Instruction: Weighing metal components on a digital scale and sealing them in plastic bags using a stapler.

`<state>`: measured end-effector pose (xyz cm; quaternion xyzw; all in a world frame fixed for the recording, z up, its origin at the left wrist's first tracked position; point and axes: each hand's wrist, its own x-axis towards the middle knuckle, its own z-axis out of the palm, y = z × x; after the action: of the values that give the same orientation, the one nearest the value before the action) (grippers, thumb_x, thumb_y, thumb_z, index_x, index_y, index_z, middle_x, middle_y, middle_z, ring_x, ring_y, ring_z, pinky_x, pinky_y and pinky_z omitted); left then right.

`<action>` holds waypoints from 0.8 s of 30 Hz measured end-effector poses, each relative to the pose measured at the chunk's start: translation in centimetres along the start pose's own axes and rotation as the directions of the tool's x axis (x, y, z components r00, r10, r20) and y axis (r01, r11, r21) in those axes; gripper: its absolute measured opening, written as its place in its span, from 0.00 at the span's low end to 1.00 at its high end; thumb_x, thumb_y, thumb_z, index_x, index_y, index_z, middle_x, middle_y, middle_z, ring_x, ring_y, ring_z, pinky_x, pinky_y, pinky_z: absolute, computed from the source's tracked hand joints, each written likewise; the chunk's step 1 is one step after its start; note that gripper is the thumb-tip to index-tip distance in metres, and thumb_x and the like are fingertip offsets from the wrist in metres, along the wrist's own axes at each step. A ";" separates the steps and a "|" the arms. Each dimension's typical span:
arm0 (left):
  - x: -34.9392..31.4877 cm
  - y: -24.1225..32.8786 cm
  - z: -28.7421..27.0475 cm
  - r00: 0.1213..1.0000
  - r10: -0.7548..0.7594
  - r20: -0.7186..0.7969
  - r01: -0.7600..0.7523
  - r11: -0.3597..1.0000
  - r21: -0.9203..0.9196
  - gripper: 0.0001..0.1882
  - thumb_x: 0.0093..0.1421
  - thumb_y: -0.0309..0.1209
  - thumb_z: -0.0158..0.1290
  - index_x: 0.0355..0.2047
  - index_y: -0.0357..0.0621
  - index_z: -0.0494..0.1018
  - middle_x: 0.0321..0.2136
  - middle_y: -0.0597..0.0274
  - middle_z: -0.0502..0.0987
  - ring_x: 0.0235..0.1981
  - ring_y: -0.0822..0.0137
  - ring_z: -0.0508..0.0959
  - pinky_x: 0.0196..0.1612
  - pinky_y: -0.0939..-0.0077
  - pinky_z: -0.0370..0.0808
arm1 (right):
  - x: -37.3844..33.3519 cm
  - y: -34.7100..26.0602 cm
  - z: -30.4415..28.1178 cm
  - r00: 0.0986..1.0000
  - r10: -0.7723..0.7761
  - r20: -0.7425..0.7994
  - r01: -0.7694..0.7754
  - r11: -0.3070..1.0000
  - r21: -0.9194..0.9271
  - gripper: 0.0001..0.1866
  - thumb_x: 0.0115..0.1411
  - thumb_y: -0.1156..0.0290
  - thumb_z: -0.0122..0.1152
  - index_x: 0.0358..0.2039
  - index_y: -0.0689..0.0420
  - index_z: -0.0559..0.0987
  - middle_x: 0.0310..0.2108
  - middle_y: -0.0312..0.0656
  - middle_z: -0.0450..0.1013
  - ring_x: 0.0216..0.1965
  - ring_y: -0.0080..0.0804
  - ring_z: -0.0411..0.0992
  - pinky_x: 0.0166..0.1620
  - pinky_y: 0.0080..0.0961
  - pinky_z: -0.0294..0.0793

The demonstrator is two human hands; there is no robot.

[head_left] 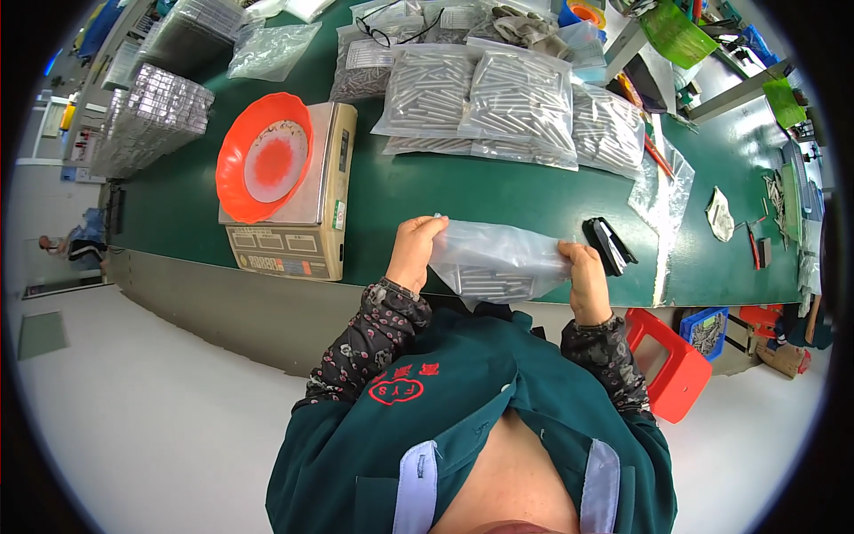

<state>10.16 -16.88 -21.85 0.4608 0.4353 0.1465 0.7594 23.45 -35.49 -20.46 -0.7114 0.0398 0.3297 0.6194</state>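
Between my hands, at the near edge of the green table, a clear plastic bag (498, 254) is stretched sideways. Metal pins lie in its lower part. My left hand (414, 252) pinches the bag's upper left corner, and my right hand (585, 278) grips its upper right corner. Just beyond my right hand lies a black stapler (609, 246). To the left of my left hand stands a beige weighing scale (289, 236), with an orange plastic bowl (233, 169) tilted on its platform.
Filled bags of metal pins (520, 98) are piled at the back of the green table (427, 182). Eyeglasses (381, 37) rest on another bag. Stacked clear trays (165, 111) stand far left. A red stool (672, 374) and a blue crate (707, 331) are below the table at right.
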 end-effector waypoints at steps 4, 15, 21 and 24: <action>0.3 0.6 -0.7 0.994 -0.095 0.053 0.094 0.995 0.021 0.09 0.51 0.29 0.50 0.16 0.39 0.69 0.19 0.72 0.69 0.24 0.80 0.65 0.30 0.86 0.60 | 0.8 -0.2 -1.2 0.986 -0.029 0.164 0.031 0.999 -0.012 0.08 0.52 0.70 0.49 0.23 0.62 0.71 0.18 0.28 0.62 0.20 0.15 0.55 0.26 0.14 0.54; -0.6 0.7 -1.4 0.912 0.359 0.197 -0.391 0.907 0.158 0.09 0.56 0.23 0.43 0.37 0.40 0.58 0.26 0.64 0.71 0.26 0.78 0.67 0.29 0.86 0.63 | 0.7 -0.3 -0.8 0.908 -0.399 0.131 0.398 0.917 0.032 0.09 0.54 0.82 0.46 0.36 0.59 0.62 0.19 0.31 0.62 0.22 0.14 0.60 0.25 0.10 0.58; -0.5 1.1 -1.5 0.904 0.304 0.299 -0.382 0.891 0.247 0.05 0.55 0.22 0.42 0.25 0.39 0.68 0.25 0.69 0.69 0.25 0.79 0.65 0.29 0.89 0.61 | 0.0 -0.6 -1.2 0.913 -0.336 0.232 0.363 0.928 -0.082 0.08 0.56 0.81 0.42 0.27 0.62 0.72 0.24 0.30 0.66 0.26 0.15 0.59 0.31 0.12 0.59; -1.1 1.8 -1.3 0.942 0.162 0.294 -0.213 0.966 0.149 0.06 0.55 0.24 0.44 0.28 0.38 0.71 0.24 0.72 0.69 0.27 0.81 0.65 0.33 0.88 0.62 | 0.1 -0.7 -1.9 0.913 -0.297 0.281 0.341 0.932 -0.122 0.10 0.54 0.82 0.42 0.31 0.63 0.75 0.26 0.31 0.67 0.26 0.16 0.59 0.32 0.12 0.60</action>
<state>8.87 -15.84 -20.02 0.5826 0.2890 0.1122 0.7513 24.69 -36.97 -19.88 -0.7091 -0.1861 0.3155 0.6025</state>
